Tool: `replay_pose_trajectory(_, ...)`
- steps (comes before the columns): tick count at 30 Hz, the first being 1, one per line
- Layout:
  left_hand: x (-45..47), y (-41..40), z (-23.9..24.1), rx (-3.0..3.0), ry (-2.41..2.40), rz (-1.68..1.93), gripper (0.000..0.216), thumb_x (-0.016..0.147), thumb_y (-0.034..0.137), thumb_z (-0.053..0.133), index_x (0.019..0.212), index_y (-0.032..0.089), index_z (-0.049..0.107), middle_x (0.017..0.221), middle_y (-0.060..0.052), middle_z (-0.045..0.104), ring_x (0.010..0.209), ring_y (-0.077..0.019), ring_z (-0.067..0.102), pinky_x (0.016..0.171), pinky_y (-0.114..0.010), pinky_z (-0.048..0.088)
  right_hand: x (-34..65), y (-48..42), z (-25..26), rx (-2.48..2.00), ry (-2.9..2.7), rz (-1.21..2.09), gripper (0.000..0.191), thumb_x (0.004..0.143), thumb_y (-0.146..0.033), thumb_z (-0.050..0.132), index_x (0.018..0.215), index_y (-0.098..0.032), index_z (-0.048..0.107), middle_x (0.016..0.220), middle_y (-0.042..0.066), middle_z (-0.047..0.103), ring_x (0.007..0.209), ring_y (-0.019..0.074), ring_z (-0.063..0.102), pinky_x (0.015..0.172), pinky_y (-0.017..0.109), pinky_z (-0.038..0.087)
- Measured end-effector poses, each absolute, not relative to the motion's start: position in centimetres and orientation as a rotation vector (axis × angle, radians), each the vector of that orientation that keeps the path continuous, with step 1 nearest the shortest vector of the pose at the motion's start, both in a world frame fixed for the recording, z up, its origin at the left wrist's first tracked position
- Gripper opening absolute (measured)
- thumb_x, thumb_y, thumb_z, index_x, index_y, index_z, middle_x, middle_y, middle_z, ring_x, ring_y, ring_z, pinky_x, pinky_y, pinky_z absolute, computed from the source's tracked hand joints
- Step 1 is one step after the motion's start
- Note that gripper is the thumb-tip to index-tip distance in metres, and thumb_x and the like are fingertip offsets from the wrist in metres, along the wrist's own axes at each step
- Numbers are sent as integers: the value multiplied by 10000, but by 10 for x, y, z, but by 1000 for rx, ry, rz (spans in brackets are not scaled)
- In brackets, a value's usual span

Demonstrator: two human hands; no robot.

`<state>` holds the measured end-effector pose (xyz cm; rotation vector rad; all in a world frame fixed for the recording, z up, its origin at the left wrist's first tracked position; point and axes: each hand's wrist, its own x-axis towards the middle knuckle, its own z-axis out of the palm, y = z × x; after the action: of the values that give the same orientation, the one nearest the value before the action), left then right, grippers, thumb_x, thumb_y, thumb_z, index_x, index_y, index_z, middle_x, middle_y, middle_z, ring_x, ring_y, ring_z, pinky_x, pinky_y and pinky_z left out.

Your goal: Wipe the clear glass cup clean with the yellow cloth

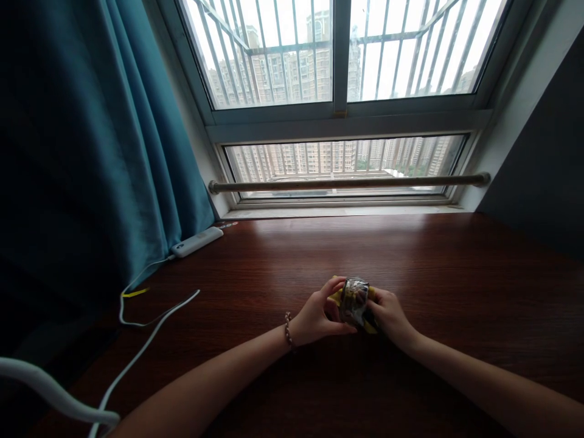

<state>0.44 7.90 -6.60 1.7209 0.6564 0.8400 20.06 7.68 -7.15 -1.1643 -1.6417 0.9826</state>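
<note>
- A shiny packet, silver with bits of yellow and black, is held over the wooden bench, on the near side of the metal rail and about level with the rail's middle.
- The left hand has its grip around one side of the packet. The pointing finger is at the edge nearest the rail, and the thumb is by the edge farthest from it.
- The right hand has its grip on the other side, with the fingers pinching the packet's edge.
- So the packet sits right between the two hands, and neither is nearer, as both touch it. Its long way seems to point toward the rail, but the fingers hide some of it, so I can't be sure.
- A beaded bracelet is on the left wrist, also on the rail's near side.
- Near the rail's left end hangs a blue curtain. Below that end lie a white power strip, a white cord and a little yellow strip.
- Behind the rail is the window.
</note>
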Motion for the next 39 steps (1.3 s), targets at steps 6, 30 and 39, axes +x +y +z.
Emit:
replay_pose_trajectory(6,2,78,-68,1779,709,791,1015,602,285,806,1425,262,212,1020,-100,639,633,-128,618,556,-239,511,199,74,-70,-1136,-1649,976,240,760,-324,565,790,-102,651,714,30,605,672,176,532,595,245,378)
replay_pose_trajectory(30,4,79,-65,1764,601,743,964,635,268,786,1400,248,201,1115,-138,608,935,-249,639,753,-346,537,199,72,-65,-1122,-1672,974,351,803,-433,574,664,-113,612,650,32,582,622,175,517,554,244,368)
replay_pose_trajectory(39,1,80,-57,1822,605,841,964,475,208,859,1315,285,392,1408,-112,311,1095,-261,535,831,-328,523,200,68,-66,-1071,-1673,1028,223,778,-275,588,909,-116,673,791,25,632,716,192,556,636,252,421)
